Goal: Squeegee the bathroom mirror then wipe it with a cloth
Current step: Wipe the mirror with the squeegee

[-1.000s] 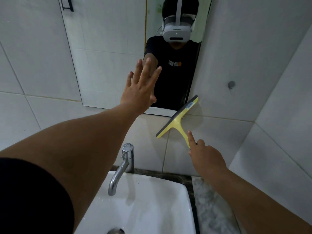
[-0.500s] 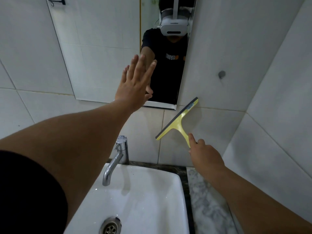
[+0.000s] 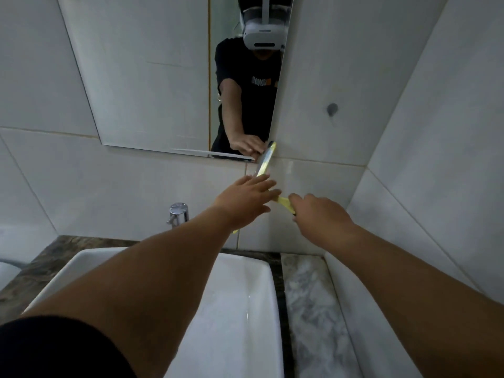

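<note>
The mirror point(image 3: 152, 85) hangs on the white tiled wall above the sink. A yellow squeegee point(image 3: 266, 160) stands nearly upright against the wall just below the mirror's lower right corner, blurred by motion. My right hand point(image 3: 320, 215) grips its yellow handle. My left hand point(image 3: 246, 199) reaches across in front of the blade's lower half, fingers spread, covering it; whether it touches the blade I cannot tell. No cloth is in view.
A white sink point(image 3: 240, 301) sits below my arms, with a chrome tap point(image 3: 177, 212) behind it. A dark stone counter point(image 3: 51, 257) runs left; a grey marble ledge point(image 3: 313, 309) lies right. A tiled side wall with a dark mark point(image 3: 332, 108) closes the right.
My left hand dropped from the mirror's glass down to the squeegee blade. The squeegee turned from slanted to nearly upright. The view tilted down toward the sink.
</note>
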